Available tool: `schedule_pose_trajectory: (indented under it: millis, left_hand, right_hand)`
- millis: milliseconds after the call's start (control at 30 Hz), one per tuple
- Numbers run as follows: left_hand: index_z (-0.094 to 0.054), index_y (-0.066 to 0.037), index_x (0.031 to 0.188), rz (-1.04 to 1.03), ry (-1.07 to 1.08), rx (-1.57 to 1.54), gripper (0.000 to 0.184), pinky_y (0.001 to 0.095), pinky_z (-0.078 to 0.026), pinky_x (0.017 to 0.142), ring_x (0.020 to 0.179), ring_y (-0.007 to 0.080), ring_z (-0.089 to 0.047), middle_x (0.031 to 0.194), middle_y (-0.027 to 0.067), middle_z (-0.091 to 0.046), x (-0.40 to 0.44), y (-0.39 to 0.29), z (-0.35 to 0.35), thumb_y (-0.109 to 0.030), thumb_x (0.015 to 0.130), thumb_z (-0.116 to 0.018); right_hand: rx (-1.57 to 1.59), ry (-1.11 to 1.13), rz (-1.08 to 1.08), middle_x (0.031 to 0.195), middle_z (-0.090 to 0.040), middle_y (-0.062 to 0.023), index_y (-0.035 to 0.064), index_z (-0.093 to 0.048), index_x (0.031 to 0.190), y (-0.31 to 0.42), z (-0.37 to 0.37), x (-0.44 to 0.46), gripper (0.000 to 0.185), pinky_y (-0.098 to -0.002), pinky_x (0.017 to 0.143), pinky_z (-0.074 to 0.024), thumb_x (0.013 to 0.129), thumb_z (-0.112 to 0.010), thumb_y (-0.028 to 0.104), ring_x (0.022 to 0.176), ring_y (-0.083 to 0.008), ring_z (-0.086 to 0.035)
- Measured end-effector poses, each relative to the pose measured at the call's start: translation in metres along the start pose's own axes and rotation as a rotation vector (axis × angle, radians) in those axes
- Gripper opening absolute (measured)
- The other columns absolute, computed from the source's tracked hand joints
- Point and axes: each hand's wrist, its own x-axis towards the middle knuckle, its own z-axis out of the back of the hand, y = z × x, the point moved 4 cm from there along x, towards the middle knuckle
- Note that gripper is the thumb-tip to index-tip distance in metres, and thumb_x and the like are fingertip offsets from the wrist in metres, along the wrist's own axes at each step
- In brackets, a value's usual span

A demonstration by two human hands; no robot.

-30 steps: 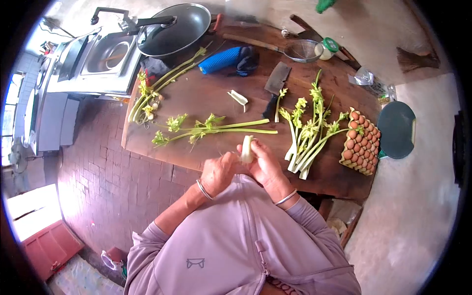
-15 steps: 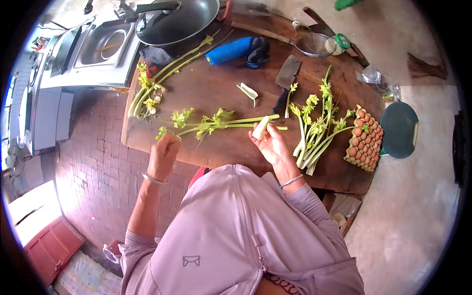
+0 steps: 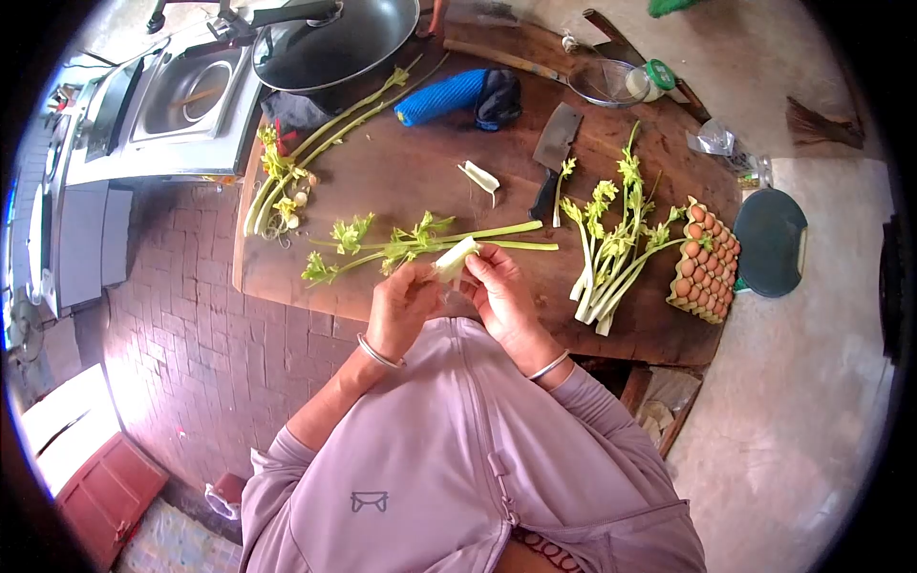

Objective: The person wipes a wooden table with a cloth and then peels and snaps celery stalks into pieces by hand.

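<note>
A short, pale celery piece (image 3: 458, 256) is held up in front of my chest, above the table's near edge. My right hand (image 3: 506, 304) grips its upper right end between thumb and fingers. At its lower left end, the fingers of my left hand (image 3: 401, 304) are closed in a pinch on it. Just beyond lie celery stalks with leaves (image 3: 411, 244), partly behind the held piece. Another pale piece (image 3: 480, 180) rests farther back on the wooden table (image 3: 382, 172).
A cleaver (image 3: 558, 138) lies near a celery bunch (image 3: 611, 258) and an egg tray (image 3: 705, 267) on the right. More stalks (image 3: 272, 196) are at the left. Behind are a blue-sleeved object (image 3: 444, 97), a strainer (image 3: 602, 84), a green-lidded jar (image 3: 654, 79) and a lidded wok (image 3: 334, 43).
My left hand has moved right, from the table's left front edge to the celery piece. My right hand has brought the piece left and closer to my body.
</note>
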Motion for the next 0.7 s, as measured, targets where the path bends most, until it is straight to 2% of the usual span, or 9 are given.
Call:
schedule_pose_trajectory:
  millis: [100, 133, 200, 267, 333, 367, 467, 600, 700]
  left_hand:
    - [-0.052, 0.002, 0.087, -0.132, -0.044, 0.214, 0.007, 0.0203, -0.044, 0.054, 0.061, 0.0088, -0.054, 0.074, 0.0042, -0.055, 0.0, -0.001, -0.003, -0.002, 0.082, -0.051]
    - [-0.052, 0.003, 0.087, -0.182, -0.06, 0.257, 0.008, 0.0204, -0.044, 0.054, 0.061, 0.0085, -0.053, 0.074, 0.0043, -0.056, -0.001, -0.003, -0.004, -0.003, 0.081, -0.053]
    - [-0.052, 0.003, 0.087, -0.232, -0.074, 0.3, 0.01, 0.0204, -0.044, 0.054, 0.06, 0.0083, -0.053, 0.073, 0.0043, -0.056, -0.002, -0.006, -0.005, -0.004, 0.081, -0.054]
    - [-0.052, 0.003, 0.087, -0.424, -0.114, 0.41, 0.011, 0.0208, -0.044, 0.054, 0.06, 0.008, -0.052, 0.073, 0.0046, -0.056, -0.006, -0.017, -0.008, -0.004, 0.08, -0.056]
    - [-0.052, 0.003, 0.087, -0.398, -0.122, 0.398, 0.011, 0.0207, -0.043, 0.053, 0.06, 0.008, -0.052, 0.071, 0.0044, -0.055, -0.008, -0.027, -0.013, -0.004, 0.08, -0.056]
    - [-0.053, 0.003, 0.087, -0.377, -0.132, 0.392, 0.01, 0.0206, -0.043, 0.053, 0.059, 0.008, -0.052, 0.068, 0.0042, -0.055, -0.007, -0.029, -0.014, -0.003, 0.079, -0.056]
    - [-0.052, 0.003, 0.084, -0.287, -0.181, 0.363, 0.009, 0.021, -0.042, 0.051, 0.058, 0.008, -0.05, 0.064, 0.0036, -0.053, -0.006, -0.024, -0.015, -0.004, 0.08, -0.056]
    - [-0.052, 0.002, 0.082, -0.33, -0.154, 0.396, 0.006, 0.0206, -0.04, 0.048, 0.055, 0.0072, -0.047, 0.06, 0.0025, -0.051, -0.007, -0.021, -0.018, -0.004, 0.081, -0.054]
    - [-0.052, 0.001, 0.082, -0.508, -0.145, 0.512, 0.004, 0.0201, -0.037, 0.046, 0.053, 0.0059, -0.043, 0.06, 0.0012, -0.048, -0.014, -0.021, -0.023, -0.003, 0.082, -0.052]
  right_hand:
    - [-0.103, -0.167, 0.067, 0.084, -0.055, -0.0017, 0.0057, -0.053, 0.094, 0.0, -0.008, -0.005, 0.013, -0.0252, 0.067, -0.0476, 0.081, -0.055, 0.005, 0.076, -0.0095, -0.054]
    - [-0.103, -0.164, 0.068, 0.084, -0.055, -0.0017, 0.0057, -0.053, 0.094, -0.003, -0.009, -0.005, 0.013, -0.0252, 0.067, -0.0476, 0.081, -0.055, 0.005, 0.076, -0.0095, -0.054]
    - [-0.408, -0.144, 0.225, 0.081, -0.056, -0.0007, 0.0049, -0.054, 0.094, 0.0, -0.01, -0.006, 0.013, -0.0237, 0.065, -0.0469, 0.08, -0.056, 0.004, 0.072, -0.0093, -0.055]
    - [-0.535, -0.132, 0.275, 0.078, -0.057, -0.0021, 0.0044, -0.055, 0.093, 0.004, -0.014, -0.011, 0.014, -0.0236, 0.063, -0.0467, 0.079, -0.057, 0.003, 0.067, -0.0106, -0.056]
    - [-0.954, -0.075, 0.442, 0.076, -0.058, -0.0057, 0.0027, -0.054, 0.094, 0.011, -0.024, -0.019, 0.018, -0.0244, 0.062, -0.0468, 0.077, -0.058, 0.001, 0.064, -0.0139, -0.056]
    - [-1.04, -0.005, 0.589, 0.078, -0.058, -0.009, 0.0011, -0.053, 0.093, 0.014, -0.027, -0.021, 0.02, -0.0257, 0.062, -0.0467, 0.074, -0.058, -0.002, 0.065, -0.0169, -0.057]
    - [-1.267, 0.064, 0.759, 0.079, -0.058, -0.0093, 0.0006, -0.053, 0.091, 0.024, -0.037, -0.029, 0.021, -0.027, 0.06, -0.0467, 0.072, -0.059, -0.005, 0.066, -0.0183, -0.057]
    - [-1.298, 0.074, 0.76, 0.078, -0.057, -0.008, 0.0007, -0.053, 0.092, 0.027, -0.035, -0.032, 0.02, -0.0264, 0.059, -0.0461, 0.073, -0.058, -0.004, 0.064, -0.0152, -0.055]
    - [-0.731, -0.021, 0.36, 0.077, -0.056, -0.002, -0.0001, -0.053, 0.092, 0.024, -0.019, -0.027, 0.013, -0.0212, 0.056, -0.0442, 0.08, -0.057, 0.003, 0.063, -0.0071, -0.05]
